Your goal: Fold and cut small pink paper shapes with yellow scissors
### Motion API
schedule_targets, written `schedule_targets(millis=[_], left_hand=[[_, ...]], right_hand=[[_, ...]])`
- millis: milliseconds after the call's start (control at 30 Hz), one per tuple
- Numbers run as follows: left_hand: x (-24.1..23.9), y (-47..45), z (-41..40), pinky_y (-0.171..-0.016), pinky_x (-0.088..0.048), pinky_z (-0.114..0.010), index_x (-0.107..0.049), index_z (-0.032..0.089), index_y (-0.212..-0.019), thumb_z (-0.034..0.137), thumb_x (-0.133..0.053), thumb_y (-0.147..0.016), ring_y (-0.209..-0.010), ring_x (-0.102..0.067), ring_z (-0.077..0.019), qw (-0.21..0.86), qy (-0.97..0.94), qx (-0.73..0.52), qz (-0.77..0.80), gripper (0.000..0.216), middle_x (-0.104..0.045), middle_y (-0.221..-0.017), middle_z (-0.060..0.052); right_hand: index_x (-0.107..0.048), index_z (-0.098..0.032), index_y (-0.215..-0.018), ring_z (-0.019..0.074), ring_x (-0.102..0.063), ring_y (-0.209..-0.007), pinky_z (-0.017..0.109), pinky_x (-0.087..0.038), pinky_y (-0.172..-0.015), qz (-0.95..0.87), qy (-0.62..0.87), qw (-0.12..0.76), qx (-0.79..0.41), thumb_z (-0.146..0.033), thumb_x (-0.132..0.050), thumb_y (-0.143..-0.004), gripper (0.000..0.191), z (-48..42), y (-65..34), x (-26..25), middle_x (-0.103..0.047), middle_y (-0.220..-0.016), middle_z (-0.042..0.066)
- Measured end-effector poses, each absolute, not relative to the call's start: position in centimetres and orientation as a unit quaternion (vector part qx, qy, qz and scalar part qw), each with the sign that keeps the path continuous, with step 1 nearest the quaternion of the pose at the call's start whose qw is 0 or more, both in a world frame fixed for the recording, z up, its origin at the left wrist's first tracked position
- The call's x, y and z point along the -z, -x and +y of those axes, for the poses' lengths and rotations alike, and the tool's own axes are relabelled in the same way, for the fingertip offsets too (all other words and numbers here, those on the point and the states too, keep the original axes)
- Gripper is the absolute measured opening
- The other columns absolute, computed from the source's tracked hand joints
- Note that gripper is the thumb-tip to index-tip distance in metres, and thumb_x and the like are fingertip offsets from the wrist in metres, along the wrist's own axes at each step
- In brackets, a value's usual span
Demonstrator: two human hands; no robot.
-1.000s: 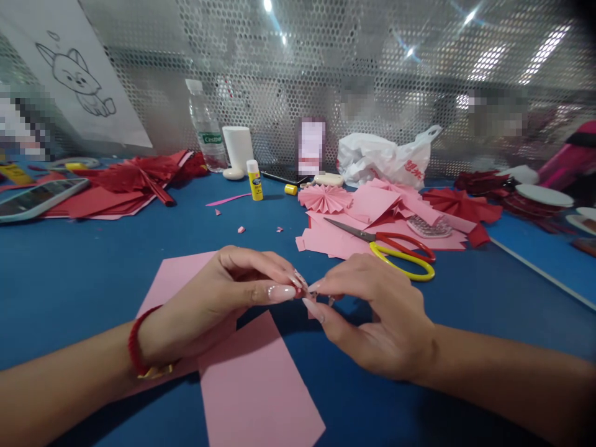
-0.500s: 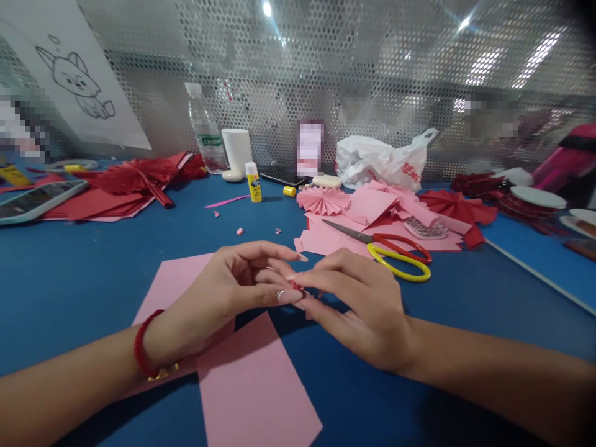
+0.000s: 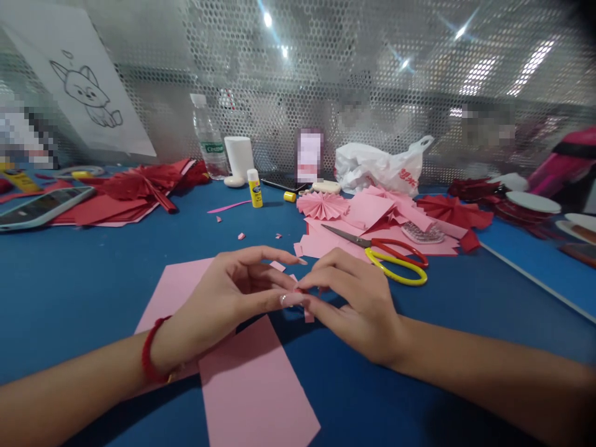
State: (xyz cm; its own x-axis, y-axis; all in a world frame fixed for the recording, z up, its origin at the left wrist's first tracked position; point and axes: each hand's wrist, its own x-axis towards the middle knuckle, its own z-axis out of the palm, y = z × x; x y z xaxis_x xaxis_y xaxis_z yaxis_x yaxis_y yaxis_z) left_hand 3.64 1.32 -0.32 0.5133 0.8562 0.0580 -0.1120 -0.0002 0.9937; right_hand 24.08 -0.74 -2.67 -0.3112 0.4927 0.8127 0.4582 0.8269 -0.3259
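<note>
My left hand (image 3: pixel 235 288) and my right hand (image 3: pixel 358 304) meet over the blue table, fingertips together. Between them they pinch a small red piece (image 3: pixel 299 290), mostly covered by the fingers, so its shape is unclear. The left thumb and fingers close on it while the left index finger stays stretched out above. From the other side the right thumb and index finger press on it. Small pink paper scraps (image 3: pixel 278 266) lie behind the fingertips. A pink paper sheet (image 3: pixel 258 385) lies in front, and another pink sheet (image 3: pixel 170 288) is partly under my left forearm.
Scissors (image 3: pixel 395 266) with red and yellow handles rest by pink paper fans (image 3: pixel 323 205). A glue stick (image 3: pixel 256 191) stands uncapped near its yellow cap (image 3: pixel 289 197). Behind are a water bottle (image 3: pixel 210 146), a white plastic bag (image 3: pixel 372 167) and a phone (image 3: pixel 310 155). Red papers (image 3: pixel 112 208) lie left.
The view has tilted slightly upward. The fingertips have closed further over the small red piece, and less of it shows. More pink scraps are visible around the fingers.
</note>
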Motion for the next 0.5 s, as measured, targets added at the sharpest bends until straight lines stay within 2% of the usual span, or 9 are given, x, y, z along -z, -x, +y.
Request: schedule_targets(millis=[100,300,500], left_hand=[[0.41,-3.82,0.99,-0.067,-0.063,-0.017,-0.075,0.023,-0.104,0.019,-0.09,-0.073,-0.072,-0.08,-0.0167,0.58,-0.627,-0.387,0.347,0.035,-0.084,-0.083,-0.003],[0.28,-4.01,0.92,-0.057,-0.058,-0.012,-0.077,0.022,-0.1,0.021,-0.086,-0.078,-0.064,-0.078,-0.0139,0.546,-0.646,-0.395,0.359,0.024,-0.082,-0.073,-0.001],[0.22,-3.76,1.2,-0.06,-0.057,-0.013,-0.078,0.021,-0.11,0.025,-0.085,-0.079,-0.065,-0.074,-0.0118,0.536,-0.652,-0.39,0.368,0.032,-0.082,-0.077,-0.002]], right_hand=[[-0.072,-0.016,-0.086,0.0124,-0.063,-0.07,0.023,-0.048,-0.064,-0.81,0.291,0.508,-0.025,-0.011,-0.079,-0.083,0.009,-0.63,-24.01,2.75,-0.066,-0.081,0.002],[-0.065,-0.018,-0.089,0.0132,-0.064,-0.07,0.024,-0.049,-0.063,-0.824,0.303,0.472,-0.074,-0.019,-0.078,-0.087,0.013,-0.5,-23.78,2.88,-0.069,-0.082,0.0],[-0.062,-0.021,-0.101,0.0113,-0.062,-0.065,0.023,-0.05,-0.063,-0.799,0.327,0.485,-0.138,-0.013,-0.087,-0.076,0.037,-0.46,-23.7,2.83,-0.069,-0.085,-0.003]])
